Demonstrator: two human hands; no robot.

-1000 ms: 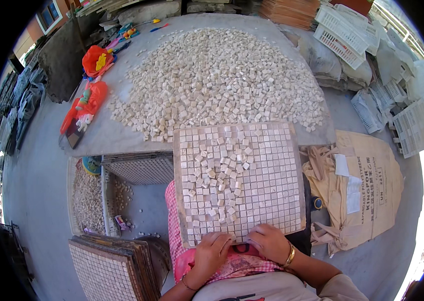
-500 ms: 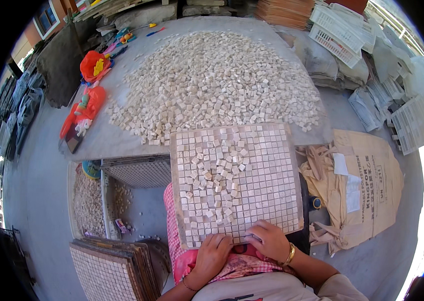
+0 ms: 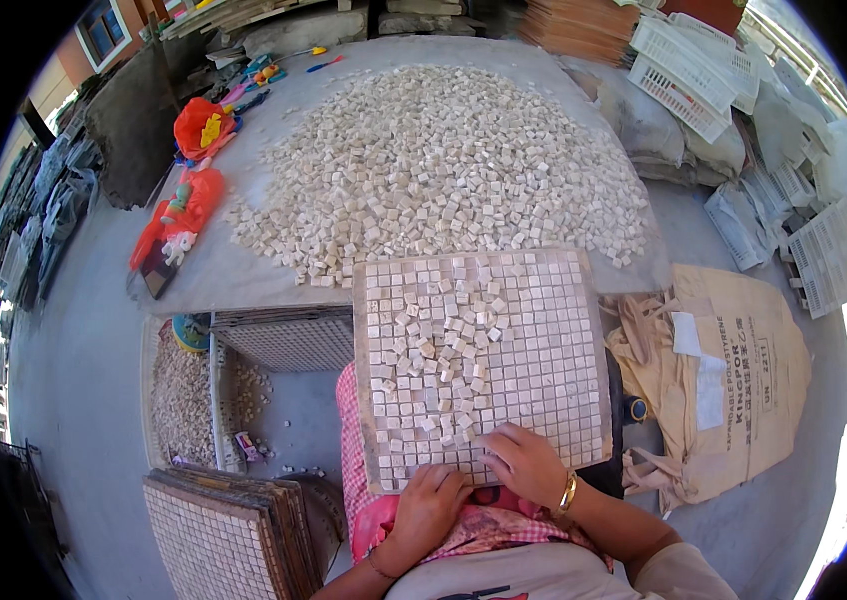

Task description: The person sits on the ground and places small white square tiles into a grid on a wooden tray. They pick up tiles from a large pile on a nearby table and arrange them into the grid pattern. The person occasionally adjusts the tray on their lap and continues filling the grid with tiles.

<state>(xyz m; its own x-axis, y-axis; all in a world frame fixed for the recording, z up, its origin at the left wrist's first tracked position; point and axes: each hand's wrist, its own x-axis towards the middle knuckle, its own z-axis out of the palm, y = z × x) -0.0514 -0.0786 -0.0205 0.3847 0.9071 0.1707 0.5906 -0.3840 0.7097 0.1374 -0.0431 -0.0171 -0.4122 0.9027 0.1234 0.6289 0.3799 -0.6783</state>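
Note:
A square tray (image 3: 600,380) rests on my lap, its far edge against the work table. Small cream stone tiles (image 3: 533,360) fill its right side in neat rows, while loose tiles (image 3: 448,340) lie jumbled over the middle and left. At the tray's near edge is my left hand (image 3: 430,508), fingers bent together; whatever they hold is hidden. My right hand (image 3: 528,466) lies over the nearest rows, right of the left hand. Its fingers are drawn together at the tiles, and I cannot make out what is between them.
A broad heap of loose tiles (image 3: 443,160) covers the table (image 3: 213,285) ahead. Filled tile trays (image 3: 205,540) lean in a stack at lower left, near a bin of tiles (image 3: 180,400). A brown sack (image 3: 743,390) lies right; white crates (image 3: 683,75) stand beyond.
My right hand has moved up and slightly left, from the tray's near edge onto the tiles. The left hand stays at the edge. The whole view has shifted slightly.

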